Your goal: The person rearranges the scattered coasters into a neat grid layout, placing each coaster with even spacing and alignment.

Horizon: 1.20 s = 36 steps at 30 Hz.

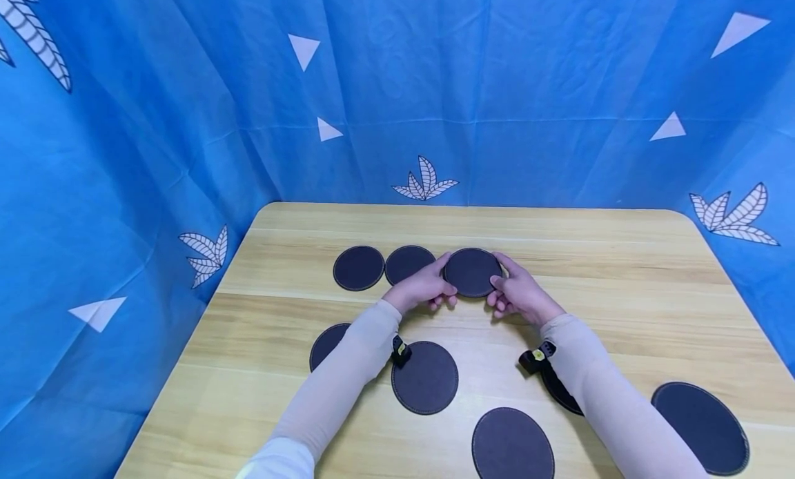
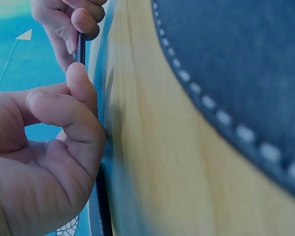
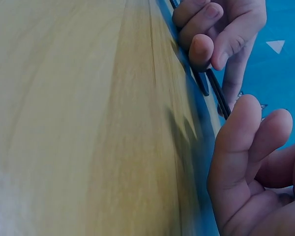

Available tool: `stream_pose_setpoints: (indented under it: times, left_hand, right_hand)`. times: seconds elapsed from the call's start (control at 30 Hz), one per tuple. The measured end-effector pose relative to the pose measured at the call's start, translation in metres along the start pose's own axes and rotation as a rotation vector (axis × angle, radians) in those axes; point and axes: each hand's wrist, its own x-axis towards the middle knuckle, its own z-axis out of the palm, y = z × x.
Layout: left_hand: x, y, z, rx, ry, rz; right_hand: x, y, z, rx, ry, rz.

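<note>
While left hand (image 1: 428, 286) pinches the disc (image 1: 473, 272) at 9 o'clock on its rim, right hand (image 1: 520, 292) pinches it at 3. Disc is held toward the counter's (image 1: 609, 258) 12 o'clock edge, head view. Two discs (image 1: 359, 268) lie at its 9 o'clock, another disc (image 1: 425, 377) at 7.

Both hands (image 1: 428, 284) (image 1: 522, 294) in facing pinches

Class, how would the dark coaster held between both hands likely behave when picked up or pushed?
The coaster is probably fairly stiff: it shows no sag between the left hand and right hand. Its thin edge suggests little weight. Laid flat, it would probably slide, not roll.
</note>
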Motion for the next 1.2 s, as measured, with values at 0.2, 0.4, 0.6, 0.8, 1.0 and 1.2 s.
stream_pose_setpoints:
  times: [0.2, 0.4, 0.6, 0.8, 1.0, 1.2]
  left_hand:
    - [-0.001, -0.001, -0.004, -0.022, 0.008, -0.004]
    - [-0.001, -0.001, -0.007, -0.033, 0.02, -0.013]
    - [0.001, -0.002, -0.007, -0.03, 0.028, -0.022]
    - [0.004, -0.003, -0.008, -0.054, 0.036, -0.032]
    - [0.006, 0.0, -0.004, -0.037, 0.066, -0.042]
    - [0.007, 0.002, -0.001, -0.043, 0.096, -0.067]
  right_hand:
    - [0.004, 0.0, 0.002, 0.011, 0.002, -0.006]
    - [0.008, 0.0, 0.004, 0.021, 0.007, 0.001]
    - [0.009, -0.002, 0.006, 0.022, 0.021, 0.033]
    - [0.012, -0.003, 0.007, 0.013, 0.021, 0.056]
    - [0.013, -0.004, 0.008, 0.011, 0.03, 0.073]
    - [0.017, -0.002, 0.007, -0.008, 0.034, 0.076]
